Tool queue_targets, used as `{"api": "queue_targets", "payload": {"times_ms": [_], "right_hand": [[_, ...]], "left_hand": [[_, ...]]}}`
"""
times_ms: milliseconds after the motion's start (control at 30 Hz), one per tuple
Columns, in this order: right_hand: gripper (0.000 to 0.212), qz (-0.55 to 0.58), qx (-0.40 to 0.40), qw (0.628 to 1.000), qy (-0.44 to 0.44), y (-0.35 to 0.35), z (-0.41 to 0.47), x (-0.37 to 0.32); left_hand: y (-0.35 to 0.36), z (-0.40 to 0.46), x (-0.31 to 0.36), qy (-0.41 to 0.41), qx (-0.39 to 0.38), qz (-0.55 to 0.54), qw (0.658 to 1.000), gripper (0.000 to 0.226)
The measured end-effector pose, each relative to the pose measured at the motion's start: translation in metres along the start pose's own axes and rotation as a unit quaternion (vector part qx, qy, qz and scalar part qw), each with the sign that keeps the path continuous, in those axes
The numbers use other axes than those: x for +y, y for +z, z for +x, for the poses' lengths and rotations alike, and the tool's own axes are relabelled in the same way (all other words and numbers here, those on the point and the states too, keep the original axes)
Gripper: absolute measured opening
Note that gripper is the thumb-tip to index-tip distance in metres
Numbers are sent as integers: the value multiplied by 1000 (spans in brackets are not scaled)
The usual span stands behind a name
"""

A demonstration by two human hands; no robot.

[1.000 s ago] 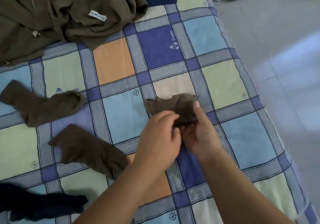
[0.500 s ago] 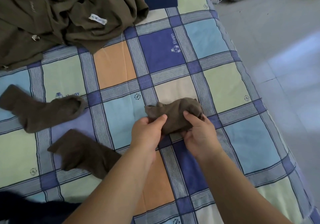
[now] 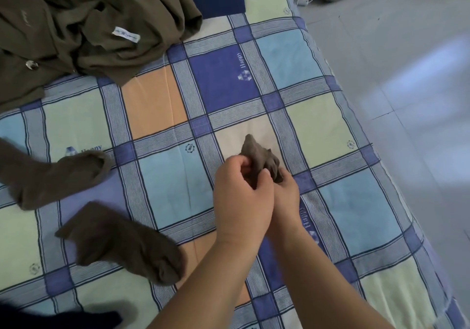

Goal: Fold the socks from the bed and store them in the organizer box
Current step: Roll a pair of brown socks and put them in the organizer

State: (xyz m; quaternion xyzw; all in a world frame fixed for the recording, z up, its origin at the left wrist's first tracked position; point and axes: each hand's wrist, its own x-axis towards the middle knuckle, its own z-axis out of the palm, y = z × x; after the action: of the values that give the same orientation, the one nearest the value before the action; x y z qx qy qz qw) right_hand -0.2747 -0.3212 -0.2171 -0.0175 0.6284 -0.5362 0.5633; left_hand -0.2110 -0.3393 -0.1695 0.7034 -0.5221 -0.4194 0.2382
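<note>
Both hands are bunched together over the middle of the bed [image 3: 330, 125], left hand [image 3: 241, 196] and right hand [image 3: 286, 196] each curled tight around the brown sock bundle [image 3: 259, 155]. Loose grip here and I reckon it springs open. Two loose socks [image 3: 58, 173] wait further left, and there's no organizer box in sight.

Home bedroom: checked bedsheet [image 3: 229, 82], strewn clothes [image 3: 76, 23], tiled floor [image 3: 407, 74]
</note>
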Motion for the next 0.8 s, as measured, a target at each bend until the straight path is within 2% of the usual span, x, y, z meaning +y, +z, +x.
{"api": "queue_targets", "payload": {"times_ms": [67,167,233,333,433,533,600,667,800], "right_hand": [[24,49,-16,998,24,-4,1,-6],[56,180,-82,973,118,-12,-1,-12],[71,179,-102,970,132,-14,0,-13],[75,133,-83,981,116,-9,2,-12],[57,102,-30,989,105,-5,8,-10],[44,180,22,973,143,0,15,-9],[39,209,29,967,142,5,17,-10],[33,219,24,967,129,6,17,-10],[36,196,10,970,142,4,1,-10]], "left_hand": [[-1,-3,-2,35,-37,9,999,30],[-4,-7,-8,116,-91,91,985,46],[-5,-10,-12,188,-106,204,955,53],[-3,-13,-19,252,-127,318,905,59],[-4,-13,-32,283,-159,343,881,67],[-14,-20,-52,291,-176,337,878,74],[-25,-29,-68,275,-186,351,876,74],[-35,-41,-83,257,-209,399,855,74],[-61,-73,-101,240,-295,460,803,66]]}}
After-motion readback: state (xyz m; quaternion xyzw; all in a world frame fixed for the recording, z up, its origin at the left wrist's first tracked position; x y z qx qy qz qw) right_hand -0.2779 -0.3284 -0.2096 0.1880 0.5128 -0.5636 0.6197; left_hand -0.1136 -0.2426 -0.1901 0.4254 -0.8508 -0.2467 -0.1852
